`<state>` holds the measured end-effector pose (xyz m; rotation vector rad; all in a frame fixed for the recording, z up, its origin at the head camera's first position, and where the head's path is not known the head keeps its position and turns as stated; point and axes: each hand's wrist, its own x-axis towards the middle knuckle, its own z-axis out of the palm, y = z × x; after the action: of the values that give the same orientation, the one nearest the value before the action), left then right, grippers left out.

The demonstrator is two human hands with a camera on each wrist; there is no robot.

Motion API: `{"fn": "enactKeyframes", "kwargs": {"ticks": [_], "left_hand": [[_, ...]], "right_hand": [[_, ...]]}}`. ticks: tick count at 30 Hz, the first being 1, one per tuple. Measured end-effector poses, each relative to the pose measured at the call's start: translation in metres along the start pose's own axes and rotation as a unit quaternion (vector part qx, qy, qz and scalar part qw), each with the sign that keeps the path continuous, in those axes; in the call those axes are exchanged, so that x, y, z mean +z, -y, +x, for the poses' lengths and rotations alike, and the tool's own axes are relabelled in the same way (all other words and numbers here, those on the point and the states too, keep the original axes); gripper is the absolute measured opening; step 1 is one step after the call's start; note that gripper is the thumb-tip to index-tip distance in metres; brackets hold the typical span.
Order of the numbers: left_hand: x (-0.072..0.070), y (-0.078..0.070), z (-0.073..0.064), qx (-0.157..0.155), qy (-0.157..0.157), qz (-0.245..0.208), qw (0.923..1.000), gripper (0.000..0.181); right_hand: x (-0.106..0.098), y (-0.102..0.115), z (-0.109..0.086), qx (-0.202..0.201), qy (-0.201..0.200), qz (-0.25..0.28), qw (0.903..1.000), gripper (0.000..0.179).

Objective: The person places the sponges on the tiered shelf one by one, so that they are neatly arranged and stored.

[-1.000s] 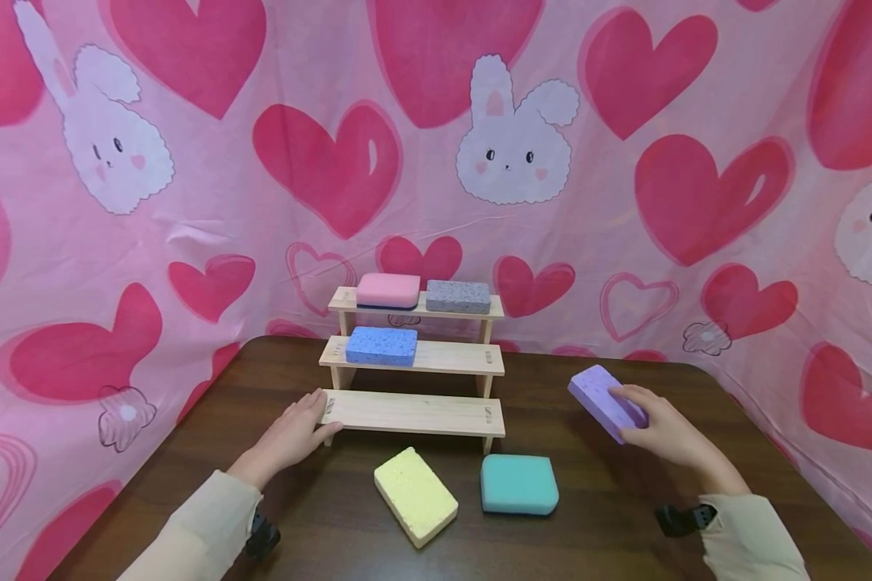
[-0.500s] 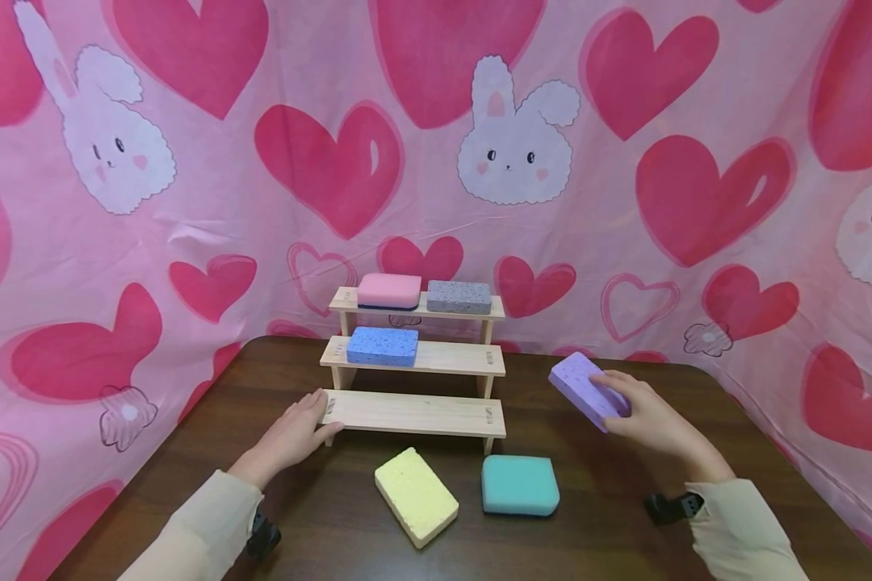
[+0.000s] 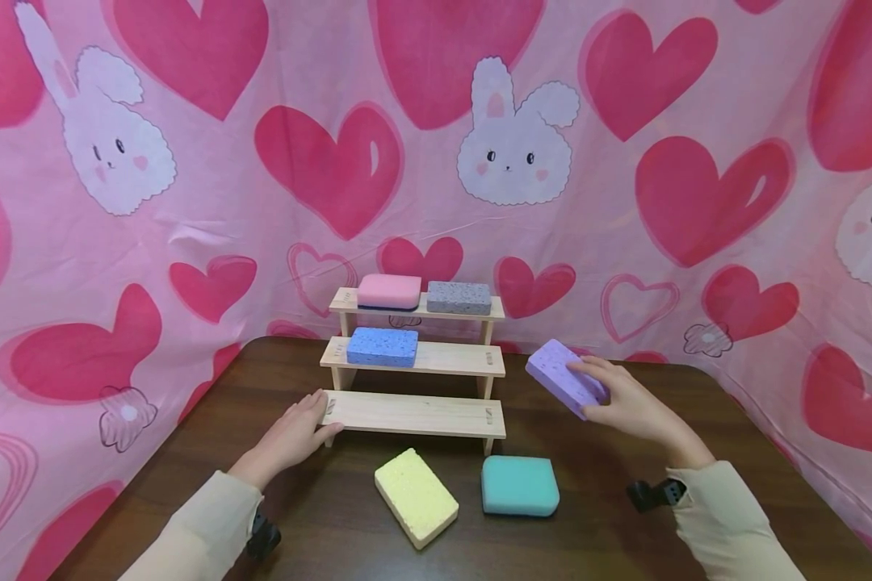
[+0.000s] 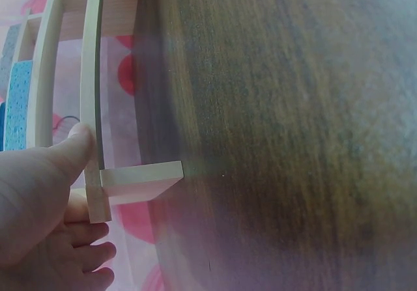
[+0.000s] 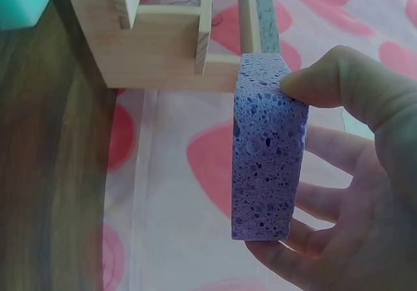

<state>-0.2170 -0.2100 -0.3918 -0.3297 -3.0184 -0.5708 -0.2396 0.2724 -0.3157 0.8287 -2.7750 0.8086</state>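
Observation:
A purple sponge (image 3: 567, 378) is held tilted by my right hand (image 3: 628, 403), above the table to the right of the three-step wooden rack (image 3: 412, 412). In the right wrist view, the thumb presses one side of the porous sponge (image 5: 267, 154) and the fingers lie on the other. My left hand (image 3: 291, 432) grips the left end of the rack's lowest board, with the thumb (image 4: 78, 141) at its front edge. A blue sponge (image 3: 382, 347) lies on the middle step. On the top step sit a pink sponge (image 3: 388, 291) and a grey sponge (image 3: 459, 298).
A yellow sponge (image 3: 417, 498) lies slanted on the dark wooden table (image 3: 320, 537) in front of the rack. Right of it rests a teal sponge (image 3: 519, 486). Behind the table hangs a pink curtain (image 3: 421, 186) with hearts and rabbits.
My right hand has moved left and a little farther away with the purple sponge, toward the rack. The left hand has stayed at the rack's end.

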Motion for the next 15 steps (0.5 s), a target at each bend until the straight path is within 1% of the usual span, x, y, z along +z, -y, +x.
{"fn": "enactKeyframes", "kwargs": {"ticks": [5, 8, 15], "left_hand": [[0.0, 0.0, 0.0, 0.003, -0.003, 0.0, 1.0, 0.069], [0.0, 0.0, 0.0, 0.005, -0.005, 0.0, 1.0, 0.068], [-0.001, -0.001, 0.0, 0.002, -0.003, 0.001, 1.0, 0.068]], "right_hand": [[0.002, 0.006, 0.011, -0.031, -0.009, -0.016, 0.9994, 0.062], [0.002, 0.012, 0.017, -0.042, -0.009, -0.021, 0.9988, 0.063], [0.003, 0.023, 0.028, -0.03, 0.001, -0.023, 0.9993, 0.065]]}}
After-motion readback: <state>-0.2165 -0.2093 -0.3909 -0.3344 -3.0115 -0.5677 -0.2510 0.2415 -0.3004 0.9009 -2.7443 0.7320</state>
